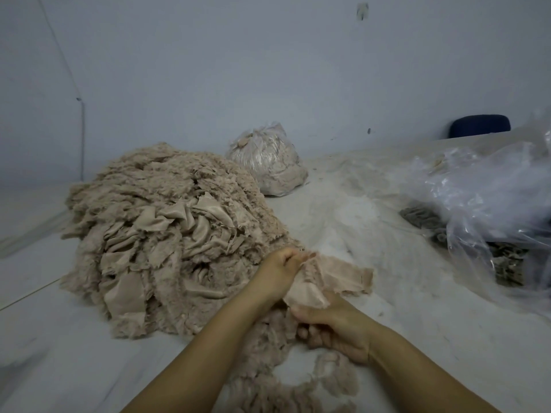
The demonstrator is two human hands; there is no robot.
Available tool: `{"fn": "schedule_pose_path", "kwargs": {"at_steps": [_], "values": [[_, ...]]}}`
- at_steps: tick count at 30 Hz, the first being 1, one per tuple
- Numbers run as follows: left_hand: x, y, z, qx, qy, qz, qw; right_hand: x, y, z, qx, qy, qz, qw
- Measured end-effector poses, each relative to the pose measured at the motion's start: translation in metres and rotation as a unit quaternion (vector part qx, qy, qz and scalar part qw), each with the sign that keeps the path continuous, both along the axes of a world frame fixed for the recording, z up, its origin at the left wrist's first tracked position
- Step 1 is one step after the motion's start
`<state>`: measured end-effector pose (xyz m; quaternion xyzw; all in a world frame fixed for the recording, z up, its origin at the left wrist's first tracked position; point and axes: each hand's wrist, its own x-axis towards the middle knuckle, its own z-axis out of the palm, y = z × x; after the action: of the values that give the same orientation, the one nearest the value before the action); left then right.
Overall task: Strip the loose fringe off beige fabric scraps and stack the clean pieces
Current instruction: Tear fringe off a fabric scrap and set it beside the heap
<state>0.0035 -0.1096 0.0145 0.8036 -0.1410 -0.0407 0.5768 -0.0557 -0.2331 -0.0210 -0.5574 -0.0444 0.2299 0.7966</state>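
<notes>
Both hands grip one beige scrap (328,278) — left hand (278,271) pinching fringe, right hand (337,329) clutching cloth — a hard tug could tear it.

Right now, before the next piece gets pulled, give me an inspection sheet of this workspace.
Surface: pale work surface, dusted with light lint on its right part.
Job's things: beige scrap held between both hands; large pile of fringed beige scraps to the left; loose fringe lying under the forearms.
Clutter: tied clear bag of beige material behind the pile; crumpled clear plastic sheeting on the right, over grey fringed pieces.
Grippers: left hand pinches the scrap's upper edge; right hand grips its lower end.
Cables: thin line down the left wall corner.
Surroundings: bare pale wall; dark chair back far right.
</notes>
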Motion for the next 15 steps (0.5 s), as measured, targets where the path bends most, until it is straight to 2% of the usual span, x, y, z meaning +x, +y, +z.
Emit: {"fn": "schedule_pose_path", "kwargs": {"at_steps": [6,10,15], "values": [[0.02,0.013,0.002,0.027,-0.085,0.065,0.994,-0.001,-0.003,0.001,-0.058,-0.006,0.025,0.998],[0.029,0.021,0.001,0.109,-0.119,0.073,0.984,0.001,-0.007,0.003,-0.066,-0.006,0.047,0.997],[0.041,0.028,0.008,0.165,-0.133,0.095,0.973,0.001,-0.013,0.003,-0.088,-0.014,0.061,0.994]]}}
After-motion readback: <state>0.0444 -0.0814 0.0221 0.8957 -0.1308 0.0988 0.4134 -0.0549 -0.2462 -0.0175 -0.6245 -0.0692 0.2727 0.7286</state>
